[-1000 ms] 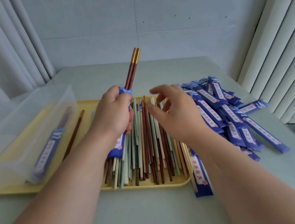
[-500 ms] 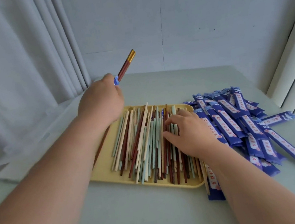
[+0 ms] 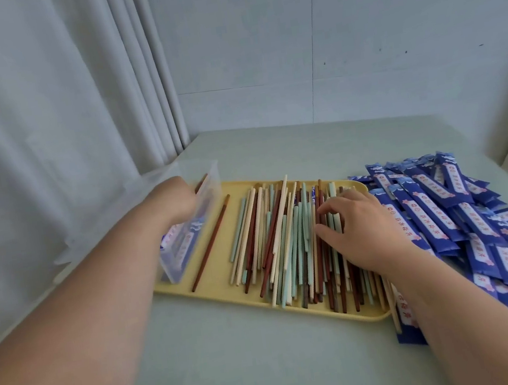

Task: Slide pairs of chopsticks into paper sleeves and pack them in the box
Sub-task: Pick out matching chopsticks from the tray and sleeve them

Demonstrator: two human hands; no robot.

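Pale-green tabletop (image 3: 252, 355): right hand (image 3: 362, 229), nearer, lies flat-fingered across away-pointing loose multicoloured chopsticks (image 3: 276, 244); left hand (image 3: 172, 200) reaches into clear plastic box (image 3: 188, 247), grip hidden.

Two bare hands: left hand (image 3: 170, 200), right hand (image 3: 358, 226). One yellow tray (image 3: 213, 283). One clear box (image 3: 208, 179), around the left fingers. At least one blue sleeve (image 3: 184, 238) seen through its wall, just nearer than those fingers; exact number unclear. One brown chopstick (image 3: 211, 244) alone, between the left fingers and the right fingers (image 3: 327, 211). Dozens of loose chopsticks (image 3: 279, 244) in three colours, cream, pale green and brown, under and left of the right fingers; too many to count. Well over a dozen in the heap of sleeves (image 3: 437, 209), right of the right fingers. One table (image 3: 268, 353).
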